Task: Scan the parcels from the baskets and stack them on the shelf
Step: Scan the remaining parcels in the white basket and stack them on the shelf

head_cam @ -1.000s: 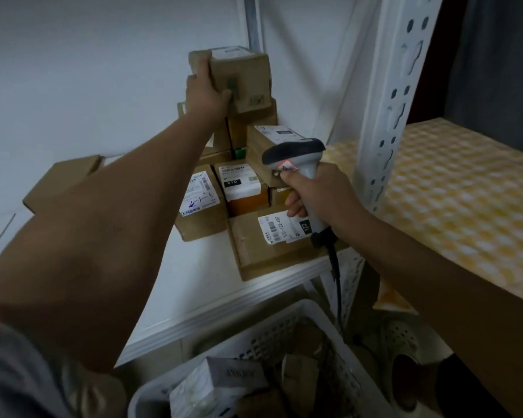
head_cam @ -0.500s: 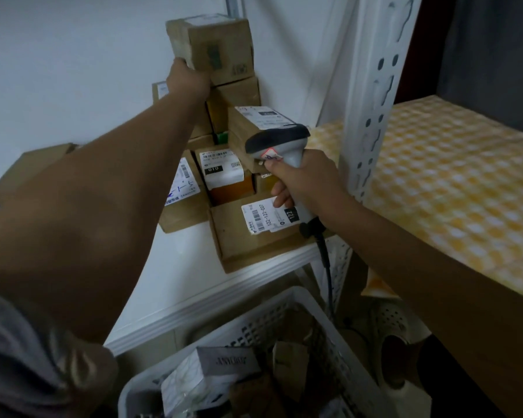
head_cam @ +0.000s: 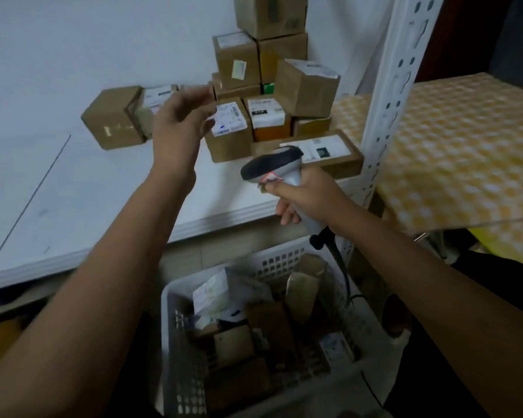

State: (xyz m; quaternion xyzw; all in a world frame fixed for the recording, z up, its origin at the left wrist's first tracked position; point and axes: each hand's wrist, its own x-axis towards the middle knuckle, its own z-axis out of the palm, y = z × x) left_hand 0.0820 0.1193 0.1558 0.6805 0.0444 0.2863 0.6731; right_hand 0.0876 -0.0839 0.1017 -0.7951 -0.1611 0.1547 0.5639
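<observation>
Several brown cardboard parcels form a stack [head_cam: 272, 64] at the back right of the white shelf [head_cam: 88, 191]. The top parcel [head_cam: 271, 13] sits on that stack, free of any hand. My left hand [head_cam: 181, 122] hovers in front of the stack with loose, empty fingers, slightly blurred. My right hand [head_cam: 302, 194] grips the handle of a grey and black barcode scanner [head_cam: 272, 167] just above the shelf's front edge. A white basket [head_cam: 175, 300] below holds several more parcels [head_cam: 224, 297].
A separate brown box [head_cam: 112, 119] lies on the shelf to the left of my left hand. A perforated white shelf post [head_cam: 396, 86] rises on the right. Beyond it is a yellow checked surface [head_cam: 465, 146]. The scanner cable [head_cam: 341, 263] hangs down beside the basket.
My left hand has let go of the top parcel and drawn back down and toward me. The view has tilted downward, and my right hand has lowered the scanner a little.
</observation>
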